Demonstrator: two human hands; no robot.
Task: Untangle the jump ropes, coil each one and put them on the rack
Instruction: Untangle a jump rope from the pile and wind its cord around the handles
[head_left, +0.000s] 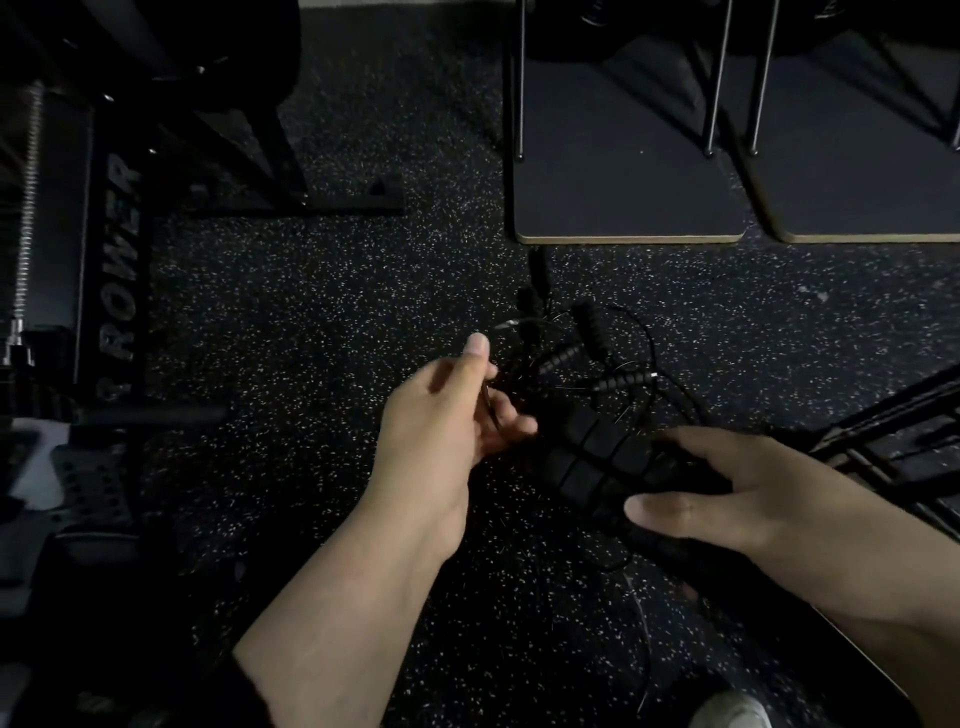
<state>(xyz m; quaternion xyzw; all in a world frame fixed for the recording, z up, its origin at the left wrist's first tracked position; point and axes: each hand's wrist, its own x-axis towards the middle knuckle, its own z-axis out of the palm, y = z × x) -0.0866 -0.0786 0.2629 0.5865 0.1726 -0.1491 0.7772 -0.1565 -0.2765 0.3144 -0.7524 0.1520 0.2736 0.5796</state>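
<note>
Black ribbed jump ropes tangled; right hand grips handles, left hand pinches cord.

Single head-worn wide-angle view, looking steeply down and forward at the speckled floor, near enough that both forearms enter from the lower edge, left hand at centre, right hand lower right, frame edges bowed by lens.
</note>
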